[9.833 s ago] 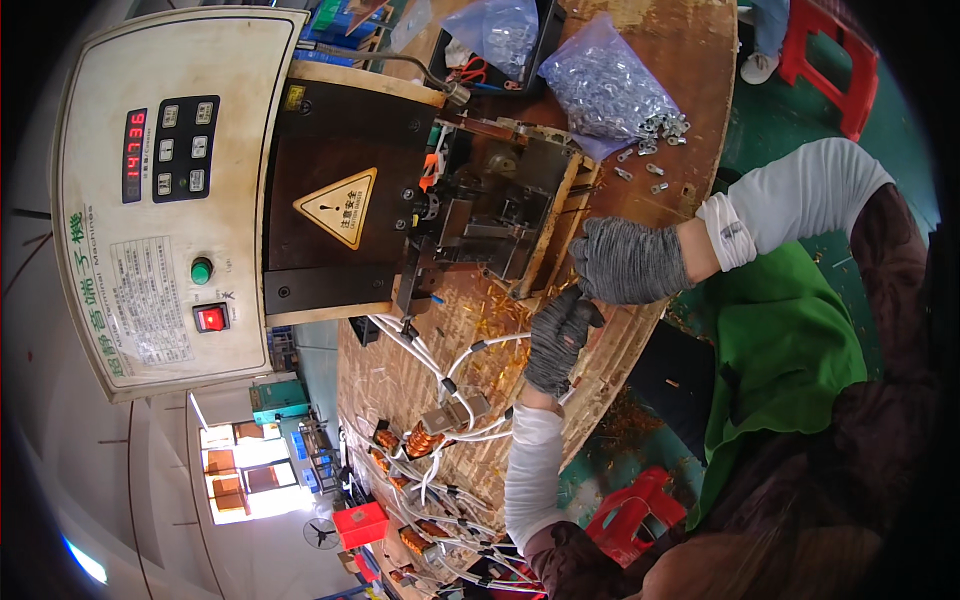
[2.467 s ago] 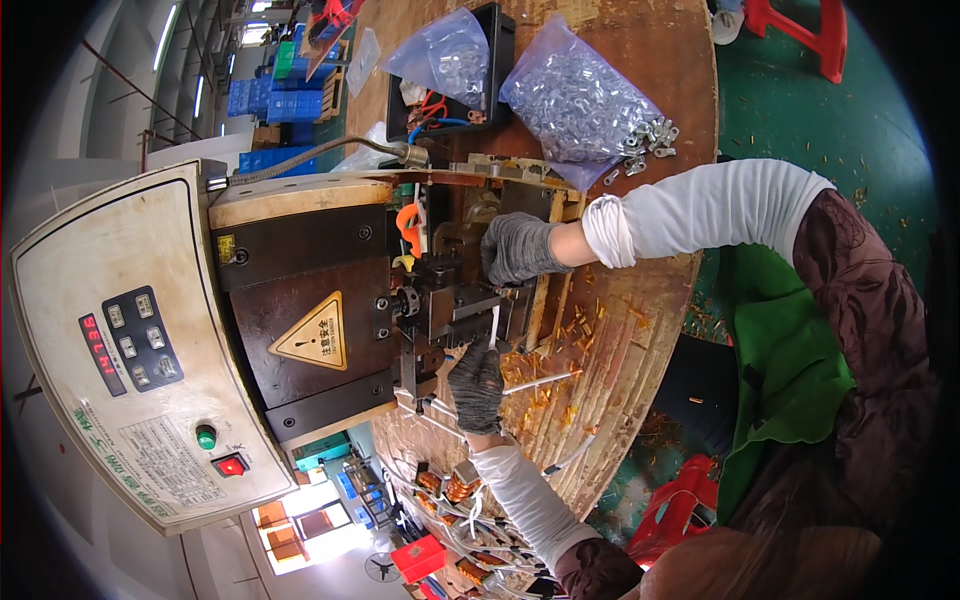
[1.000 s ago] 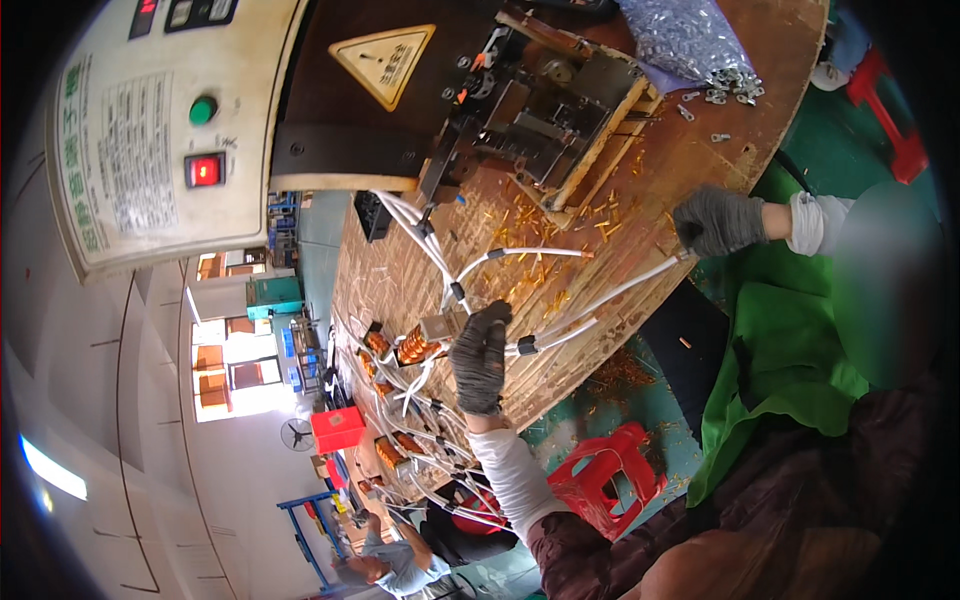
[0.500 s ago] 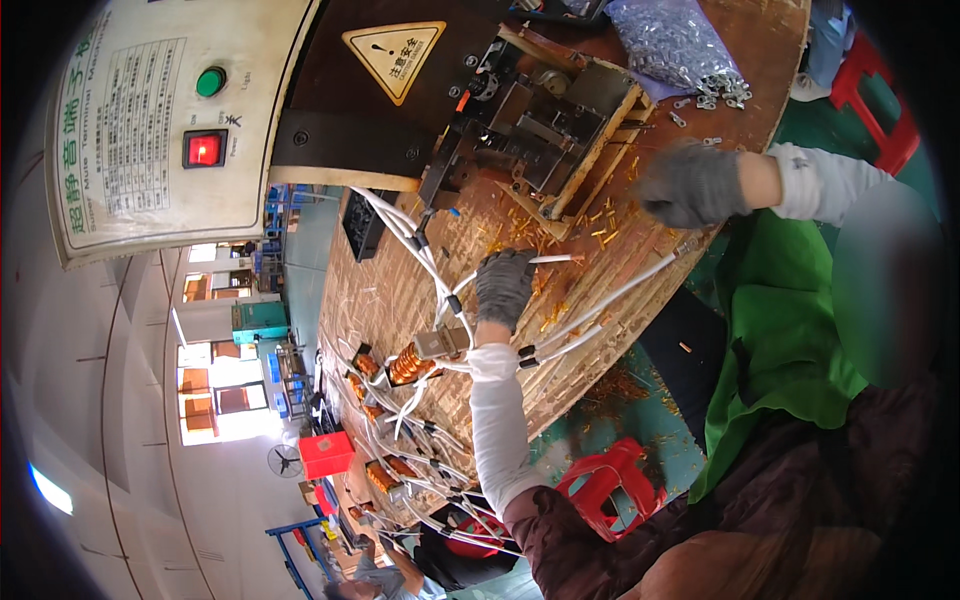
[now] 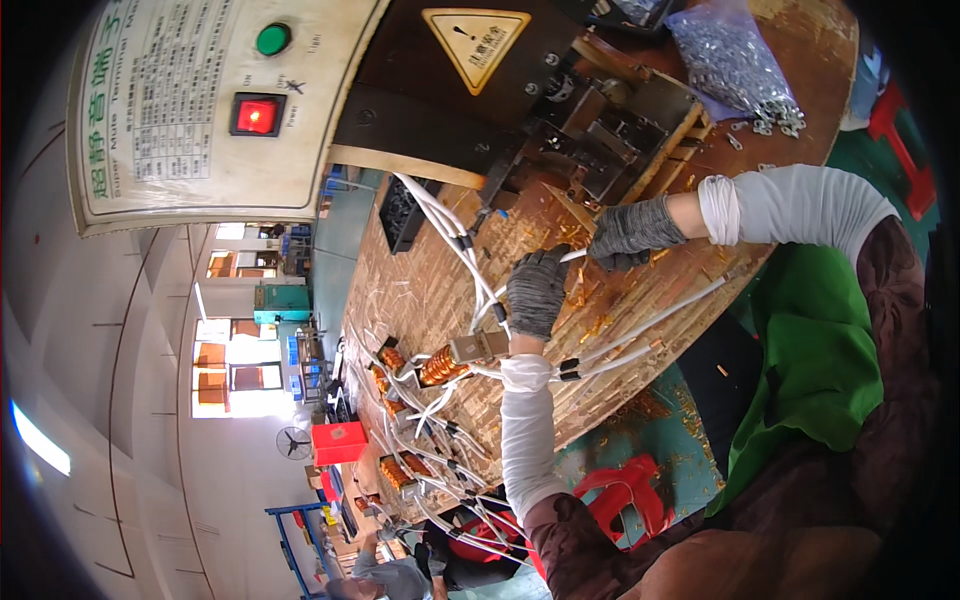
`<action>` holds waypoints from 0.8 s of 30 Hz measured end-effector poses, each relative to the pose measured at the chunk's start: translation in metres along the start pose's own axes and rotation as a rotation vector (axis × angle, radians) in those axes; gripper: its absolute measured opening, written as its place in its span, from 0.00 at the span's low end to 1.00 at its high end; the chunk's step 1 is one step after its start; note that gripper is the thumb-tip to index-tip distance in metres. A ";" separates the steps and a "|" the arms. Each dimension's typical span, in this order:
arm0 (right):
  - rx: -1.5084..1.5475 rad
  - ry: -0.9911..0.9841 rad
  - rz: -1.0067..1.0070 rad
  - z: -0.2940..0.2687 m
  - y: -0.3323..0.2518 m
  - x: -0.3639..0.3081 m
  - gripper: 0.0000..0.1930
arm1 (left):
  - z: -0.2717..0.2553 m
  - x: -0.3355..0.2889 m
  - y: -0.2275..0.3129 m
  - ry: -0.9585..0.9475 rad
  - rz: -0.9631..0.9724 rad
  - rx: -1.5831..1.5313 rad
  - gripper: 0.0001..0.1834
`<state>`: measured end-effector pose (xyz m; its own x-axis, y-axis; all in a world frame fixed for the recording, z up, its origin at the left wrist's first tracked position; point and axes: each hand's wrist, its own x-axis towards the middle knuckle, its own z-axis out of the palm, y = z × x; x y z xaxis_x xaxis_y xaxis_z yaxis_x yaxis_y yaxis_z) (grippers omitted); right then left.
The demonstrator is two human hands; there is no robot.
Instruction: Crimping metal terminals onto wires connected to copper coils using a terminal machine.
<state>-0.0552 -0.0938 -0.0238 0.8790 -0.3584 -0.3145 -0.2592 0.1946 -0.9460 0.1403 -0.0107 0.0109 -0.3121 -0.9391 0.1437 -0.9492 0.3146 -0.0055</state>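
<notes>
Nearest, toward four o'clock, a white cable is lying on the desk, apparently tipped already; a neighbouring cable is looking bare — likely left to do. The left hand is pinching a held cable; the right hand is covering its end — grip unclear. Beyond, toward eleven, a machine is standing.

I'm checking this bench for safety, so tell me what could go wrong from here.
First, the power switch is lit and the right hand is close to the machine's tooling; a glove could get caught if it strays in. Second, loose metal terminals lie spilled near the right sleeve, which might scatter them. Third, the white cable in the left hand might tug the cables bundled with it.
</notes>
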 end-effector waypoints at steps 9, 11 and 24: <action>-0.423 -0.012 -0.199 0.006 -0.011 -0.008 0.19 | -0.076 -0.060 -0.025 0.628 -0.253 -0.108 0.24; -0.546 0.053 -0.219 0.014 -0.022 -0.014 0.19 | -0.076 -0.046 -0.049 0.629 -0.434 -0.378 0.36; -0.565 0.049 -0.246 -0.008 -0.011 -0.003 0.14 | -0.060 0.042 -0.087 0.941 -0.955 -0.919 0.19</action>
<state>-0.0584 -0.1018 -0.0131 0.9240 -0.3755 -0.0722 -0.2346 -0.4078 -0.8824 0.2117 -0.0691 0.0769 0.8056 -0.5271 0.2705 -0.3215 -0.0055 0.9469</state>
